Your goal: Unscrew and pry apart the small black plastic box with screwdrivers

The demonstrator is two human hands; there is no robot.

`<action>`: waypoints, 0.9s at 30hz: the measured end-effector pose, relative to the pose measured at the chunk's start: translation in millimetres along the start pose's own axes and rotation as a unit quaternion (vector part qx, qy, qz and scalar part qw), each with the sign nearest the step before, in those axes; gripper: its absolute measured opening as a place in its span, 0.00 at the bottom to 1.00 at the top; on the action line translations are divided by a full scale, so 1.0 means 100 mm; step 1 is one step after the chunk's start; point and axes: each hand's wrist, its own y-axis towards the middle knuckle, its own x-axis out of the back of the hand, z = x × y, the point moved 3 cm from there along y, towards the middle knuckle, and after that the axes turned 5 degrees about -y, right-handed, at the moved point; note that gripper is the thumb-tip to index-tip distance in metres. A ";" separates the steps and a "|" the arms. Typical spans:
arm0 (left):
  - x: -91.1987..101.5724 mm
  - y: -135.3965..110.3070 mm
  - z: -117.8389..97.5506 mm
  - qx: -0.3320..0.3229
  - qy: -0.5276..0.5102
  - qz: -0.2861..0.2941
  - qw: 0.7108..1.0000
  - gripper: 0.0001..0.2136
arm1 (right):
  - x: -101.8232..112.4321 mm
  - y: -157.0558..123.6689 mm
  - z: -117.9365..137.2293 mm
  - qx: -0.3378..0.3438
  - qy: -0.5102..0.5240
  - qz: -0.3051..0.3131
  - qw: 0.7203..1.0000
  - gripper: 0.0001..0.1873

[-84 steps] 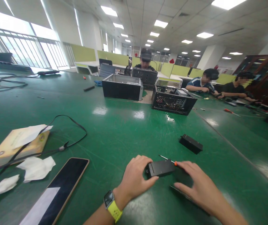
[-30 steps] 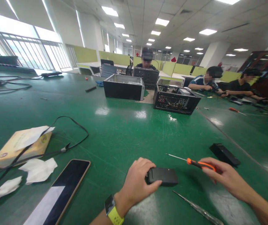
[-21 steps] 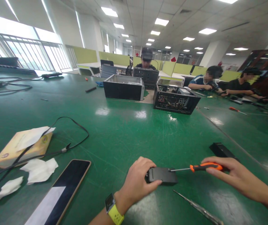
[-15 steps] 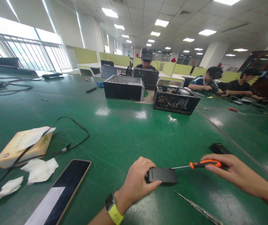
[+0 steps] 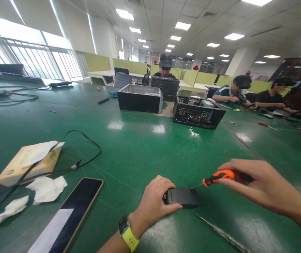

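My left hand grips the left end of a small black box that lies flat on the green table. A watch with a yellow strap is on that wrist. My right hand is closed round an orange-handled screwdriver. Its thin tip touches the box's top right edge. A bare metal rod lies on the table just in front of the box.
A phone lies at lower left, with crumpled tissues, a tan booklet and a black cable beyond it. Two open computer cases stand mid-table. Three people sit at the far side. Another orange screwdriver lies far right.
My right hand picked up the orange screwdriver, swung it in and set its tip on the box, then raised the handle. The other black piece is now hidden behind my right hand.
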 end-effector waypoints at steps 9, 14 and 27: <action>-0.01 -0.01 0.03 0.007 0.008 0.000 1.000 0.19 | 0.01 0.13 0.08 -0.009 -0.020 -0.002 1.000 0.17; -0.01 -0.01 0.02 0.007 0.012 -0.002 1.000 0.19 | 0.01 0.11 0.10 -0.048 0.028 -0.054 0.997 0.16; -0.01 -0.02 -0.01 -0.015 0.035 -0.016 0.999 0.16 | -0.18 0.12 0.15 -0.059 0.065 -0.021 0.996 0.15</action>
